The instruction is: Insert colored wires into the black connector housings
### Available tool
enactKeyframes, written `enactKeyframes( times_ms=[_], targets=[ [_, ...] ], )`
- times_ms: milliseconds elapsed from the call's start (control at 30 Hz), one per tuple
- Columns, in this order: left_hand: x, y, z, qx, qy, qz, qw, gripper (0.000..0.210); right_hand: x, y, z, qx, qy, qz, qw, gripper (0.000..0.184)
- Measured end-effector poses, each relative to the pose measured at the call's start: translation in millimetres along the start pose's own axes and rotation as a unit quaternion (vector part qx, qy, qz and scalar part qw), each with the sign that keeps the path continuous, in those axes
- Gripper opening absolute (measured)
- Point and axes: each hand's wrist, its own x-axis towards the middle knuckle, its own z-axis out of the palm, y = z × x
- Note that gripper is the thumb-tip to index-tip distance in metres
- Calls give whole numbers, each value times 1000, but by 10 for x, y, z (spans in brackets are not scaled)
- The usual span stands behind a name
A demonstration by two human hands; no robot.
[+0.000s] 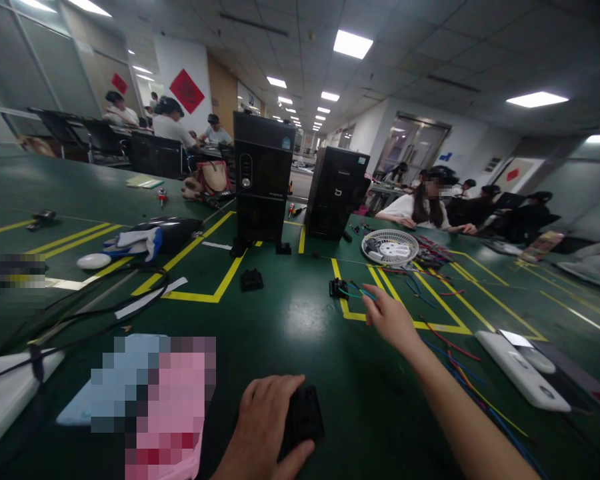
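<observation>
My left hand [265, 423] lies at the near edge of the table, its fingers and thumb curved round the left side of a flat black plastic part [307, 415]. Further out, my right hand [387, 317] is closed at the ends of thin green and blue wires [354, 292]. These wires run left into a small black connector block [339, 288] lying on the yellow tape line. Another small black plastic piece [251, 280] sits apart on the green tabletop.
Two black computer towers [264, 180] stand at the back. A white round basket [390, 248] holds small parts, with loose coloured wires [460, 373] to its right and nearer me. A white power bank-like device [523, 370] lies right. Black cables [145, 267] curl left. Several people sit beyond.
</observation>
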Motion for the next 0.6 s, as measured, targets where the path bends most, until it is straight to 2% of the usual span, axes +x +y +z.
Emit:
enactKeyframes(
  times_ms=[133,300,433,600],
  targets=[
    [-11,-40,39,2,-1,-1,1000,75,229,-66,-54,-87,10,23,996,32],
    [33,23,-40,3,-29,-25,999,77,483,-114,-14,-138,-24,15,990,28],
    [58,22,-81,8,-41,0,999,79,568,-148,63,-161,-48,-3,986,27],
    [63,38,-90,7,-42,-2,999,77,595,-168,113,-188,-65,-1,980,28]
  ],
)
